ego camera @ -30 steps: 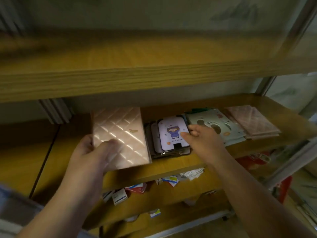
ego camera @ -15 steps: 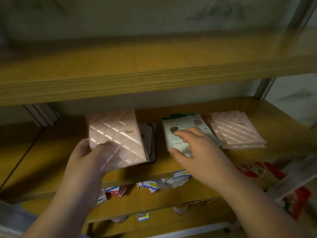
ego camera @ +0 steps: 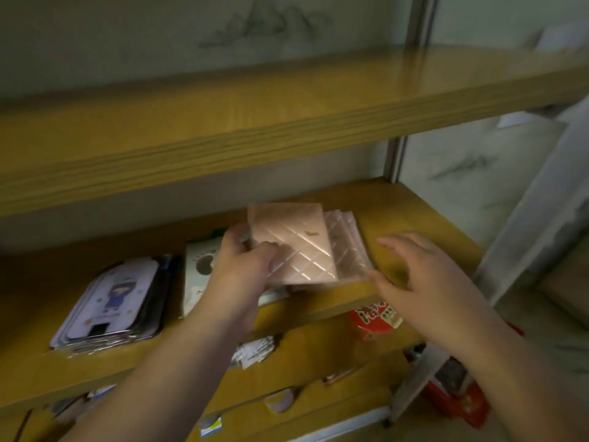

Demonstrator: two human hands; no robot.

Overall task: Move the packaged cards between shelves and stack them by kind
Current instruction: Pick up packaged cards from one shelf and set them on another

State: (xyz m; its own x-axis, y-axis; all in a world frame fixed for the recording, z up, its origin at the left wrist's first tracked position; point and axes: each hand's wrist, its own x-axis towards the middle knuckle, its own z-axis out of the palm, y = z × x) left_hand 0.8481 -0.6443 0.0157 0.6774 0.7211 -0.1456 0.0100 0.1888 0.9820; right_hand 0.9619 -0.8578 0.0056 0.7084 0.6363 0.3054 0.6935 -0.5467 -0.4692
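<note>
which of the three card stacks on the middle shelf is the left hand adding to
The pink quilted stack at the right; the left hand holds a matching pink pack over it.

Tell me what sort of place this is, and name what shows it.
Probably a small shop's stockroom or storage corner. Wooden shelves on a metal frame hold packaged cards sorted in stacks: pink quilted packs and cartoon-printed ones. A red snack package and loose small packets fill the shelf below.

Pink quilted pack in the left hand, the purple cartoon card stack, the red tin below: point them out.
pink quilted pack (ego camera: 294,250): head view, middle of its face.
purple cartoon card stack (ego camera: 116,298): head view, top card's picture.
red tin (ego camera: 373,319): head view, its label.
</note>
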